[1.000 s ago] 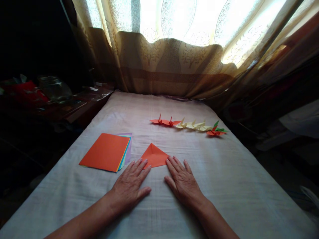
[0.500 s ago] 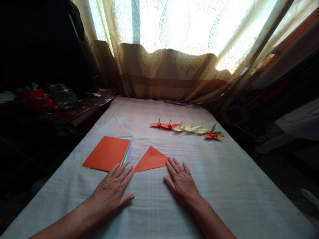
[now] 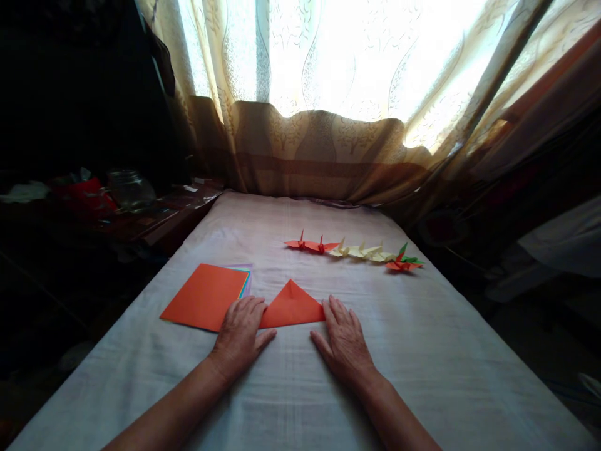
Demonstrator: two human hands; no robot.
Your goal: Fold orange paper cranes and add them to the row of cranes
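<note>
An orange sheet of origami paper, folded into a triangle (image 3: 292, 307), lies flat on the cloth with its peak pointing away from me. My left hand (image 3: 241, 329) rests palm down at its left corner, fingers stretched and thumb apart, and covers part of that corner. At the right corner lies my right hand (image 3: 345, 338), also flat, its fingertips touching the paper's edge. Left of the triangle is a stack of square origami paper (image 3: 201, 295) with orange on top and blue and lilac edges showing. My left hand overlaps the stack's near right corner.
Farther back on the white cloth (image 3: 282, 401) stands a row of folded paper cranes: red ones (image 3: 312, 245), cream ones (image 3: 364, 252), an orange one (image 3: 402, 265) and a green one (image 3: 413, 259). A glass jar (image 3: 130, 189) sits on a dark side table. A curtain (image 3: 319, 141) hangs behind.
My left hand has moved right, onto the triangle's left corner. My right hand stays at the right corner. The whole view has shifted slightly, so things appear a little lower.
</note>
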